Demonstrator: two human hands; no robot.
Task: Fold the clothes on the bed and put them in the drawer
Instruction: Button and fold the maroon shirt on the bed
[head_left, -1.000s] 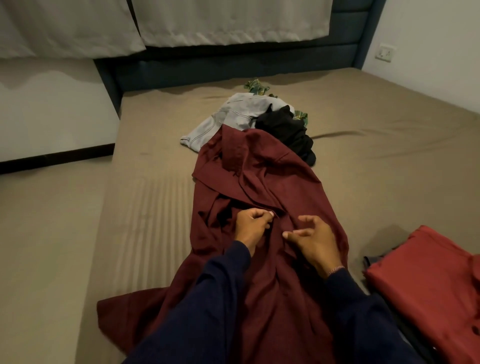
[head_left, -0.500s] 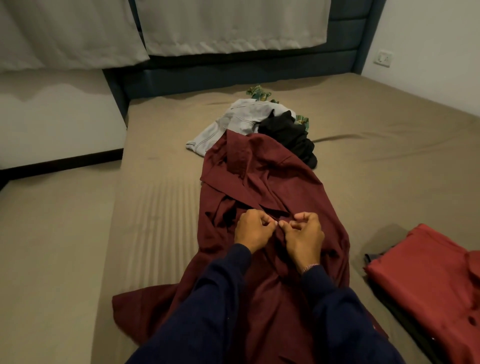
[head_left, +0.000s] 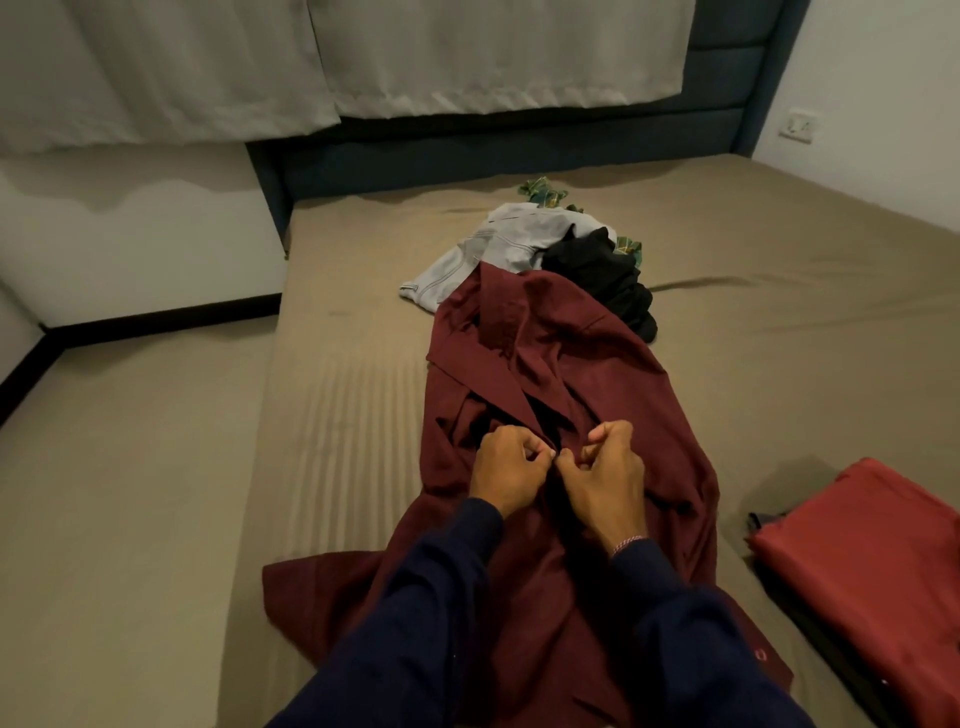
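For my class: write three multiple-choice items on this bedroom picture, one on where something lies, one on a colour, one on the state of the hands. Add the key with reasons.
1. Where is the folded red garment?
A. right side of the bed
B. by the headboard
C. on the floor

2. What colour is the shirt being handled?
A. grey
B. maroon
C. green

3. What are the hands doing?
A. resting flat
B. hanging idle
C. pinching the shirt front

Key: A, it lies at the bed's right side; B, the cloth is dark red; C, left hand and right hand curl in a grip on the fabric.

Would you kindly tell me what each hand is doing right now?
Left hand: pinching the maroon shirt.
Right hand: pinching the same shirt.
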